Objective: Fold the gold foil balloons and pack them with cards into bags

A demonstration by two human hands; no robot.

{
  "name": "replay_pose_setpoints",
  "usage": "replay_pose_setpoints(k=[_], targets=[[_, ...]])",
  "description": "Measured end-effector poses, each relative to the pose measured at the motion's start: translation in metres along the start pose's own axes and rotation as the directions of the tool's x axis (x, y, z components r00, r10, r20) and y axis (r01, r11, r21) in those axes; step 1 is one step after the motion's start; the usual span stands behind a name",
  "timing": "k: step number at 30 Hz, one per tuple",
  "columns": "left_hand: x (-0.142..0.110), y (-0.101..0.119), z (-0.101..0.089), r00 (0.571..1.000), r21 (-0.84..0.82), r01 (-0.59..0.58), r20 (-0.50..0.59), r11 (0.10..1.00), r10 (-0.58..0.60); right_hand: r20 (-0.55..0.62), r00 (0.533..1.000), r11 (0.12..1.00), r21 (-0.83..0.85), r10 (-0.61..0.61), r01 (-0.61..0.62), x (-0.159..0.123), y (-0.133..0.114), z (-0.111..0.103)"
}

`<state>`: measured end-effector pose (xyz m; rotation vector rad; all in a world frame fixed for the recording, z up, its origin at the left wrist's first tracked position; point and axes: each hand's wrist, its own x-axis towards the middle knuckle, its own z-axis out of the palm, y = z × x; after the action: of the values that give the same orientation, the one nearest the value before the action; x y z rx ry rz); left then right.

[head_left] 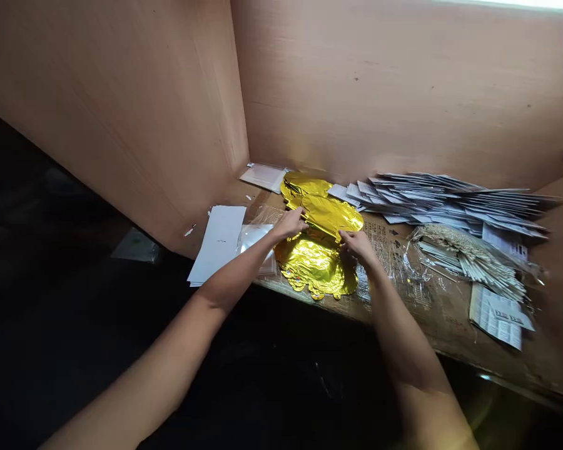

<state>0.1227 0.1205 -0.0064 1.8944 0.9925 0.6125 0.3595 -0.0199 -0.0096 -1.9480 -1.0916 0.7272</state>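
2 bare hands work over a heap of gold foil balloons (315,265) in the middle of a cardboard-covered bench (443,315). The left hand (288,224) sits at the heap's left side, its fingers (300,215) pressed together against the upper foil. The right hand (356,245) lies on that foil's near edge, its fingers (344,236) bunched close. Whether either hand is pinching cannot be told. The upper balloon (331,215) lies across the heap, and another (304,185) shows beyond it, at the far side.

Just left of the left hand lies a clear plastic bag (258,240), beside a stack of white paper (218,244). A flat packet (263,177) lies in the far corner. To the right, a large fan of grey printed sheets (450,201) spreads along the far edge. Nearer it rests a bundle of white sticks (469,262), with printed leaflets (495,315) near the right end. Crumpled cellophane (398,275) lies between the right hand and the bundle. Tan partition walls (403,94) close the far side and left.
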Motion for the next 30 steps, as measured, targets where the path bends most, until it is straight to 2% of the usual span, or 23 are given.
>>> replay_pose_setpoints(k=[3,7,11,15,18,20,22,24,25,26,28,30], targets=[[0.03,0.002,0.008,0.994,-0.056,0.072,0.088,0.996,-0.067,-0.004,1.0,1.0,-0.001,-0.002,0.002,0.012,0.0,0.023],[0.039,0.0,0.015,0.997,-0.143,0.05,0.062,0.988,-0.041,-0.003,0.997,0.997,0.004,-0.074,0.074,0.024,-0.005,0.026],[0.042,-0.004,0.012,1.0,-0.173,0.027,0.007,0.985,-0.026,-0.005,0.984,0.983,-0.038,-0.181,0.18,0.031,-0.009,0.008],[0.046,-0.003,0.005,0.999,-0.092,0.022,-0.046,0.996,-0.026,-0.043,0.959,0.96,-0.026,-0.279,0.278,0.032,-0.014,-0.017],[0.044,0.009,0.001,0.991,0.006,0.018,-0.135,1.0,-0.017,-0.077,0.938,0.939,0.041,-0.338,0.342,0.025,-0.021,-0.038],[0.041,0.027,0.001,0.978,0.07,-0.055,-0.196,0.996,0.068,-0.084,0.927,0.924,0.088,-0.365,0.372,0.019,-0.028,-0.05],[0.04,0.053,0.005,0.937,0.19,-0.276,-0.165,0.942,0.308,-0.084,0.919,0.912,0.12,-0.385,0.392,0.015,-0.036,-0.062],[0.04,0.086,0.012,0.825,0.339,-0.53,-0.005,0.777,0.565,-0.091,0.912,0.902,0.138,-0.399,0.409,0.013,-0.045,-0.075],[0.041,0.104,0.015,0.767,0.4,-0.615,0.101,0.68,0.634,-0.102,0.907,0.896,0.146,-0.408,0.419,0.011,-0.049,-0.082],[0.041,0.121,0.018,0.729,0.447,-0.661,0.195,0.602,0.656,-0.118,0.902,0.89,0.152,-0.416,0.431,0.009,-0.053,-0.09],[0.038,0.152,0.022,0.69,0.513,-0.702,0.319,0.494,0.649,-0.166,0.884,0.878,0.135,-0.438,0.46,-0.002,-0.058,-0.107],[0.025,0.171,0.026,0.64,0.537,-0.739,0.371,0.407,0.672,-0.279,0.825,0.858,0.006,-0.492,0.514,-0.025,-0.058,-0.121]])
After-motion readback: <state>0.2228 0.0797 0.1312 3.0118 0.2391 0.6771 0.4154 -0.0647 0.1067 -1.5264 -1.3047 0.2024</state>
